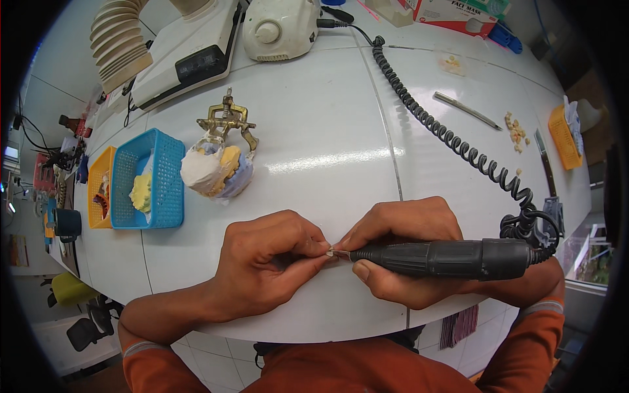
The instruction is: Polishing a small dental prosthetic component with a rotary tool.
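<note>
My left hand (268,265) is closed, with thumb and forefinger pinching a small pale artificial tooth (331,251). In my right hand (409,226) lies a black dental handpiece (439,258), held almost level. Its thin tip points left and meets or nearly meets the tooth; the fingertips partly hide the spot. Beyond my left hand stands a brass articulator (227,121) bearing a white and bluish dental cast (206,169) with a yellowish part. A coiled black cord (452,141) runs from the handpiece's rear to a cream control unit (280,31) at the back.
Blue (171,187) and yellow (99,216) baskets sit at the left, near a white machine with a hose (118,46). On the right lie a metal pen-like tool (466,111), loose artificial teeth (516,133), a knife (546,162) and an orange basket (563,139). A carton (452,14) stands behind.
</note>
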Demonstrator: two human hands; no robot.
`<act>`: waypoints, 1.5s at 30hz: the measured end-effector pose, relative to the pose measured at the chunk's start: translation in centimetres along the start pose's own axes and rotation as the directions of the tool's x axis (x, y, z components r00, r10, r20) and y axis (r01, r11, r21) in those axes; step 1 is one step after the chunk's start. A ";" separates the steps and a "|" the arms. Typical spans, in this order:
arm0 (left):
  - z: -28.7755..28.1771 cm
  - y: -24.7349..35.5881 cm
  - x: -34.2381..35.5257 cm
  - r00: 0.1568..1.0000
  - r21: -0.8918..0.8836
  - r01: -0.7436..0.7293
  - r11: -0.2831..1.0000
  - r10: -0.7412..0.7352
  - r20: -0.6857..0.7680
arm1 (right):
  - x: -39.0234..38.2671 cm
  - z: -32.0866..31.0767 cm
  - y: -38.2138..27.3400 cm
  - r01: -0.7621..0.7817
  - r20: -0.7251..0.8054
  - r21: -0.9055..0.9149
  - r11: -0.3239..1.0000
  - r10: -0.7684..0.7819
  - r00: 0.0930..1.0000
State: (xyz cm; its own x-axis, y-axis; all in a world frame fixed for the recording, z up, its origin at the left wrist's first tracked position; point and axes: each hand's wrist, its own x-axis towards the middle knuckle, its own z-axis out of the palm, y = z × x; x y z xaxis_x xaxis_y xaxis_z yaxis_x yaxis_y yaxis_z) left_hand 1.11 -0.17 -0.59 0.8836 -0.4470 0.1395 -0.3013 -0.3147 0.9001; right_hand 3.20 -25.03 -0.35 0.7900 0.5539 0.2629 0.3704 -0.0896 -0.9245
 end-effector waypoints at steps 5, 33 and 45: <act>0.0 -0.1 0.0 1.000 0.003 -0.010 1.000 0.010 0.003 | 0.0 0.0 0.2 0.024 0.023 0.002 1.000 -0.024 0.999; -0.2 -0.4 -0.1 1.000 -0.034 -0.003 0.999 0.003 0.011 | 0.1 0.1 0.3 0.044 0.000 0.018 0.999 -0.044 0.999; -0.1 -0.6 -0.3 1.000 -0.049 -0.007 0.999 0.007 0.010 | 0.0 0.1 0.6 0.049 0.016 0.022 0.999 -0.050 0.999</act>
State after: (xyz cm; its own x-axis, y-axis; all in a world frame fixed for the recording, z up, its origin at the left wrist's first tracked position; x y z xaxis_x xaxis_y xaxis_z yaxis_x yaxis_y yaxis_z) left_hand 1.04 0.25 -1.09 0.8778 -0.4574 0.1422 -0.2894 -0.2698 0.9184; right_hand 3.35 -24.98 -0.90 0.7628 0.5707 0.3041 0.3982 -0.0439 -0.9163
